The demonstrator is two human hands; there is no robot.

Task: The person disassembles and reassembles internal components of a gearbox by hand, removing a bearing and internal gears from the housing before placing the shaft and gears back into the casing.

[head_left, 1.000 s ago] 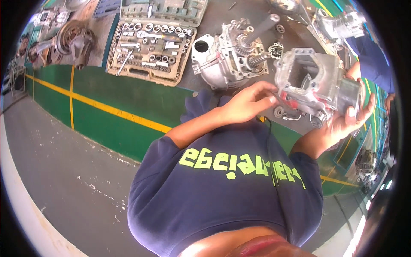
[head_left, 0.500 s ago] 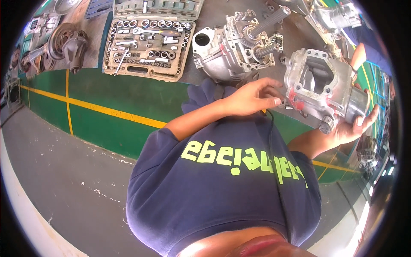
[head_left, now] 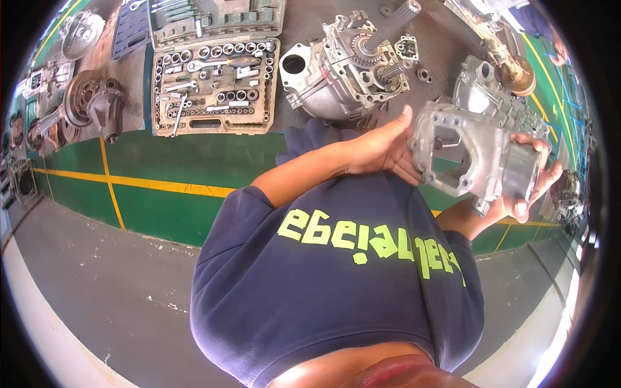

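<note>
My right hand [head_left: 532,184] grips a silver cast-metal gearbox housing [head_left: 475,152] by its round tubular end, holding it up at the table's front edge. The housing is tilted, and its bolt-holed flange with a large opening faces left. My left hand [head_left: 386,149] is open at that flange, thumb raised and fingers stretched; whether the fingertips touch the metal I cannot tell. Beyond my left hand, a partly dismantled gearbox [head_left: 346,77] rests on the table, with a splined shaft [head_left: 396,24] and gears showing.
A socket set case [head_left: 213,123] lies open at the front edge of the table [head_left: 132,81]. Left of it sits a rusty differential [head_left: 107,107]. Another silver casing [head_left: 495,90] and a brownish shaft part [head_left: 517,74] lie behind the housing. Another person's hand [head_left: 559,52] shows far right.
The housing has turned in my right hand, swinging its flange toward the left. My left hand has gone from curled to stretched fingers. The view has shifted slightly.
</note>
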